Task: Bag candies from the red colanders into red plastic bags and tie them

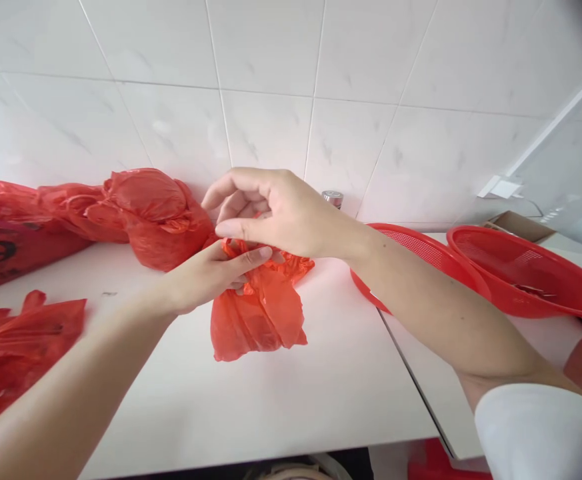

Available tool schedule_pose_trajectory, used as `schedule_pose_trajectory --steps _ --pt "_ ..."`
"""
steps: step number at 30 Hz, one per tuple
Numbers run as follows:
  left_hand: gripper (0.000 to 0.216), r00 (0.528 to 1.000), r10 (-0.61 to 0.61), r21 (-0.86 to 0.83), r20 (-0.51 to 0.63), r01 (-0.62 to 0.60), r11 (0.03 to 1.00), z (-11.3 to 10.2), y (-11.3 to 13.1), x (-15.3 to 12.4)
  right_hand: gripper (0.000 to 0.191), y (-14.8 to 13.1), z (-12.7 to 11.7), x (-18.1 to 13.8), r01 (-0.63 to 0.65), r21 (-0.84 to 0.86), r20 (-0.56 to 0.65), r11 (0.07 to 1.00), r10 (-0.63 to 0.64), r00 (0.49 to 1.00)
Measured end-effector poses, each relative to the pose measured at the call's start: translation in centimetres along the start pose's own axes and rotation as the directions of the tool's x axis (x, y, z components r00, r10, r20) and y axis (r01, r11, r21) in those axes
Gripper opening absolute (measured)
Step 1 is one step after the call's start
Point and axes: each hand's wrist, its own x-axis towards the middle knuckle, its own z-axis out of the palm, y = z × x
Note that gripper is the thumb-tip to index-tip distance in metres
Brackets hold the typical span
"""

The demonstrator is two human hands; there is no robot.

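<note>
Plastic fills both hands: my left hand point(211, 273) and right hand point(271, 213) each have their grip pinched shut on the crumpled top of a small red plastic bag point(263, 320). Its lower end rests on the white tabletop point(321, 387). Just behind it lies a knotted red bag point(155, 213). At far left a larger red bag point(1, 257) carries black print, too cut off to read. A red mesh basket point(421, 250) sits to the right.

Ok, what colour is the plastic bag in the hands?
Red, slightly see-through. Head view shows the plastic bag best, held by left hand and right hand.
</note>
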Motion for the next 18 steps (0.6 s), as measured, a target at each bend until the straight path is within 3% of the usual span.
schedule_pose_trajectory --steps 5,11,14,16,17,18 --pt "0.039 0.999 -0.04 -0.232 0.007 0.04 0.972 0.0 -1.9 -0.1 0.02 3.8 0.3 -2.8 -0.137 0.022 0.025 0.99 0.136 0.99" --pt "0.032 0.999 -0.046 -0.23 0.023 0.05 0.972 0.4 -3.6 -0.2 0.014 2.6 2.8 -6.9 -0.162 0.121 -0.15 0.979 0.179 0.972" --pt "0.035 0.999 -0.052 -0.209 -0.007 0.049 0.977 0.2 -3.9 -0.7 0.019 3.5 1.1 -8.4 -0.223 0.006 -0.15 0.975 0.222 0.964" --pt "0.031 1.0 0.008 -0.129 0.03 -0.004 0.992 0.0 -3.9 -1.0 0.024 6.3 -1.8 -9.9 -0.41 -0.2 -0.189 0.89 0.375 0.907" --pt "0.027 0.997 0.045 -0.067 0.057 -0.041 0.997 -0.1 -3.8 -1.1 0.027 8.0 -3.5 -10.9 -0.545 -0.314 -0.23 0.778 0.494 0.838" --pt "0.026 0.995 0.084 0.004 0.058 -0.085 0.996 -0.2 -3.8 -1.2 0.031 9.9 -5.2 -12.1 -0.686 -0.427 -0.256 0.589 0.649 0.716"
